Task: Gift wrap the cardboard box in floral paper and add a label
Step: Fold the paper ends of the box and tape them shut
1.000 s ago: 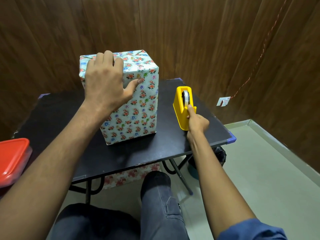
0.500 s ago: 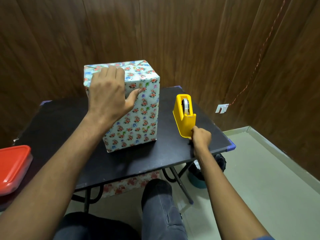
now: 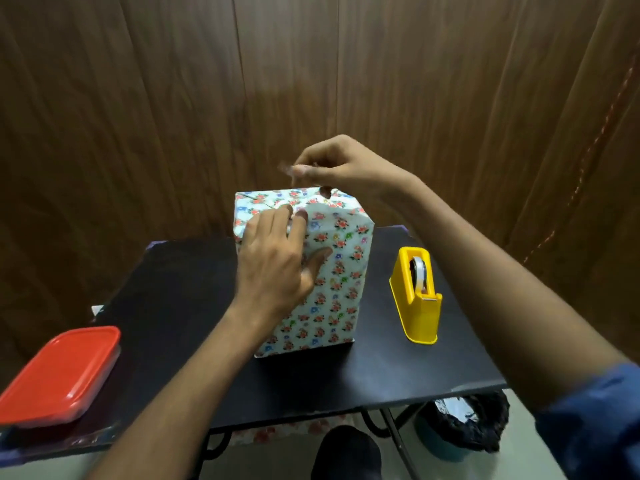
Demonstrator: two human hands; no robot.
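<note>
Right hand (image 3: pixel 341 168) now off tape dispenser (image 3: pixel 417 294), above box (image 3: pixel 311 271).

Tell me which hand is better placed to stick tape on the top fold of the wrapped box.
Right. The right hand hovers above the wrapped box, seemingly pinching a tape piece. The left hand is pressing the paper down.

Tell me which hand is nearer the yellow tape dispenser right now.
Left, narrowly. The left hand presses the wrapped box beside the tape dispenser; the right hand is raised above the box top, pinching a strip, probably tape.
</note>
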